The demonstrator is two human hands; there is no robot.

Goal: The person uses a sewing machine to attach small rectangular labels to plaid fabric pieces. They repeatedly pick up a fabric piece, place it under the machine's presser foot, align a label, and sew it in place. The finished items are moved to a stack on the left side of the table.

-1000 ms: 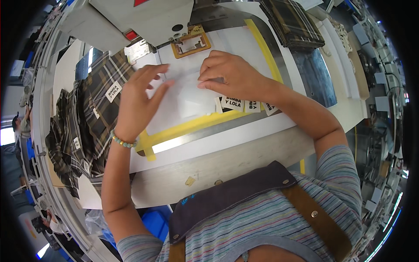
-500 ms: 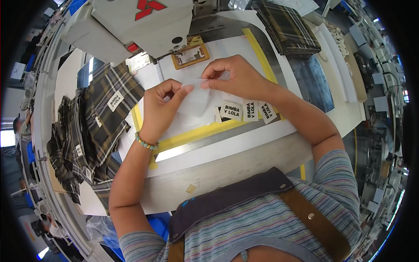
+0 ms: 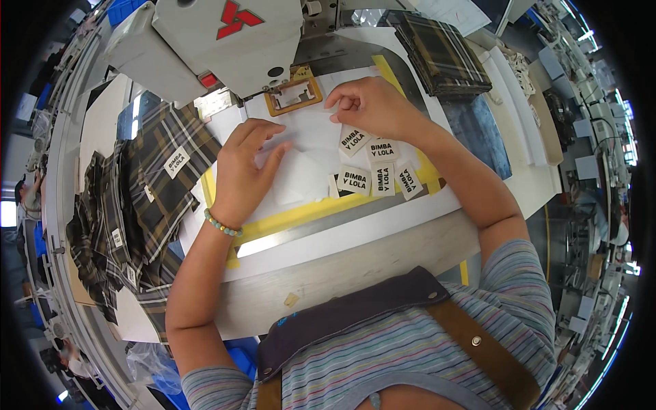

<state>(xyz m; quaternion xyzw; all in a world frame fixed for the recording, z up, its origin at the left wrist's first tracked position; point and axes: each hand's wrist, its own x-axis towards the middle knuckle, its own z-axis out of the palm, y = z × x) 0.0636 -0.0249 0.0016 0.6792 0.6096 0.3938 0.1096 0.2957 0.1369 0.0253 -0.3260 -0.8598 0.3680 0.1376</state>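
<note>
Cream labels [image 3: 354,180] with black print, head view: at least five flat, squarish pieces lay in two uneven rows on the white panel [image 3: 314,130], below the right hand [image 3: 376,106]. The upper-left label slanted, its print rising rightward; its neighbour lay nearly level. Below, the left label dipped slightly to the right, the middle one stood upright with its long axis toward the body, and the right one leaned, its top toward the left. The right hand was loosely curled, thumb and forefinger tips slightly apart, with nothing visible between them. The left hand [image 3: 244,171] was half open, thumb clear of the bent fingers, holding nothing visible. Yellow tape [image 3: 290,215] edged the panel. Beyond the hands, a rectangular ochre frame [image 3: 294,107] lay with its long axis roughly crosswise. Soft plaid cloth [image 3: 164,205] lay rumpled at left; folded plaid pieces [image 3: 444,55] formed a stack at upper right.
</note>
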